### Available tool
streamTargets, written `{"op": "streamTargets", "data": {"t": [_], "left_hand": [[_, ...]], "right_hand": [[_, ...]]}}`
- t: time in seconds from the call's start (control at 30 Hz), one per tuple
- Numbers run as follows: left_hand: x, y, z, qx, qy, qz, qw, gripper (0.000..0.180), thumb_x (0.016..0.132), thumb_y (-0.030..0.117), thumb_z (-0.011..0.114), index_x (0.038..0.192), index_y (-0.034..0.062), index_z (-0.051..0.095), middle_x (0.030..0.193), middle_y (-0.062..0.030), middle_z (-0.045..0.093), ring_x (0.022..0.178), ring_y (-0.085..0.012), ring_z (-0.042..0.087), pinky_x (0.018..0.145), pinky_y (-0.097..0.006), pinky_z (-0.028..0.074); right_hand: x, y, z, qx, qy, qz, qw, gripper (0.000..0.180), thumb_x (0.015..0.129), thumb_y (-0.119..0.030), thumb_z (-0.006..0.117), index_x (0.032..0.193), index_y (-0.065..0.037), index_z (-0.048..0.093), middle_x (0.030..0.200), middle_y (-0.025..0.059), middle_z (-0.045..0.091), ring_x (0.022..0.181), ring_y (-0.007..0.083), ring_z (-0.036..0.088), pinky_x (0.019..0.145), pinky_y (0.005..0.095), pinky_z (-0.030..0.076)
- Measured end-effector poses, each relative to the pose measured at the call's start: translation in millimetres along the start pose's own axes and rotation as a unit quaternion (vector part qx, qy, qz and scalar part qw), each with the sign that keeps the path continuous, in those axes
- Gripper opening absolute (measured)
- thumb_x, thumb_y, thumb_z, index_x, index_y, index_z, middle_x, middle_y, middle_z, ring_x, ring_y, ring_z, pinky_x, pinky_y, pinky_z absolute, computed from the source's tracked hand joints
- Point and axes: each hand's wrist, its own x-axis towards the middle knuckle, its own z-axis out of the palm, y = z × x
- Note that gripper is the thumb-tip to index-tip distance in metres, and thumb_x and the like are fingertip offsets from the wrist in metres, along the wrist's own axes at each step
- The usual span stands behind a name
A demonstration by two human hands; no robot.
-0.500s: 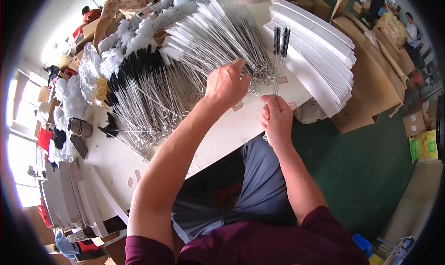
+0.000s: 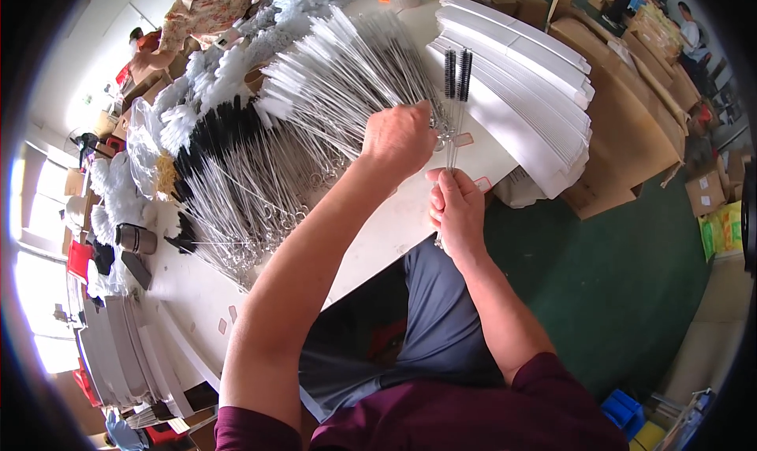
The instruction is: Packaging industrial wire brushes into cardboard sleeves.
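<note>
The right hand [image 2: 457,206] pinches two thin wire brushes [image 2: 455,104] by their lower stems, black bristle tips pointing away, long axis upright above the grip. The left hand [image 2: 398,139], fingers curled shut (on what, I cannot tell), reaches into the heap of brushes [image 2: 315,112] on the white surface [image 2: 394,230]. This looks like gathering a set; adding another calls for aligning stems.

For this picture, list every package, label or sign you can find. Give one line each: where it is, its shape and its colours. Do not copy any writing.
Cardboard boxes: right of the table, brown, rectangular.
Small box: on the floor, far right, brown.
Bag: right edge, yellow and green.
Small tags: on the white table, pale with reddish edges.
</note>
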Motion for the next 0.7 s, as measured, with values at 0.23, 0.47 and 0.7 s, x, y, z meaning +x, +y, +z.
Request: {"op": "streamTargets", "data": {"t": [0.23,0.47,0.7], "left_hand": [[1.4,-15.5,5.2,-0.153,0.095,-0.062,0.982,0.014,0.087,0.016,0.068,0.083,0.0032,0.072,0.070,-0.0152,0.067,0.065,-0.0305,0.067,0.062,-0.040,0.053],[-28.5,-37.1,-9.7,-0.102,0.246,0.061,0.962,0.009,0.087,0.007,0.069,0.081,0.0003,0.069,0.066,-0.0111,0.063,0.057,-0.0192,0.063,0.056,-0.032,0.050],[-47.8,-46.8,-28.1,-0.153,0.275,-0.010,0.949,0.011,0.088,0.010,0.068,0.080,0.0022,0.067,0.069,-0.0106,0.067,0.062,-0.0239,0.068,0.061,-0.034,0.055]], "right_hand": [[0.5,-1.5,-2.2,0.000,-0.012,0.002,1.000,0.025,0.108,-0.024,0.051,0.104,-0.002,0.062,0.068,-0.0043,0.046,0.053,0.0037,0.039,0.046,0.0227,0.033],[4.4,-2.2,-0.3,-0.004,-0.011,0.009,1.000,0.026,0.108,-0.024,0.051,0.103,-0.002,0.062,0.068,-0.0035,0.047,0.051,0.0041,0.040,0.045,0.0226,0.032],[38.2,-30.7,11.7,-0.073,-0.038,-0.086,0.993,0.026,0.108,-0.023,0.051,0.104,0.000,0.062,0.069,-0.0008,0.051,0.048,0.0053,0.038,0.042,0.0237,0.030]]}}
